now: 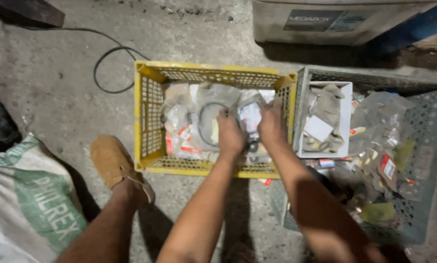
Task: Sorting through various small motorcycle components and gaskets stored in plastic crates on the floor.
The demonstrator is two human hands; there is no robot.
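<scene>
Both hands down inside the yellow crate (145, 109) on the concrete floor (57, 63). Left hand (229, 134) and right hand (272, 125) are side by side, fingers curled onto a clear plastic packet (250, 114) with a white card inside — both seem to grip it, though motion blur hides the exact finger hold. Packet sits on top of the pile, right-centre of the crate, near the far wall.

Around it in the crate: more clear bags (189, 117), one with a dark ring-shaped part (206, 122), several with red-and-white labels.

Just right of the crate — a grey mesh tray (423, 126) with a white open box (345, 97) and loose bagged parts. Left: a tan shoe (112, 160) on a foot, a white-and-green woven sack (28, 195), a black cable (106, 63) looped on the floor. Grey bin (277, 22) beyond the crate.
</scene>
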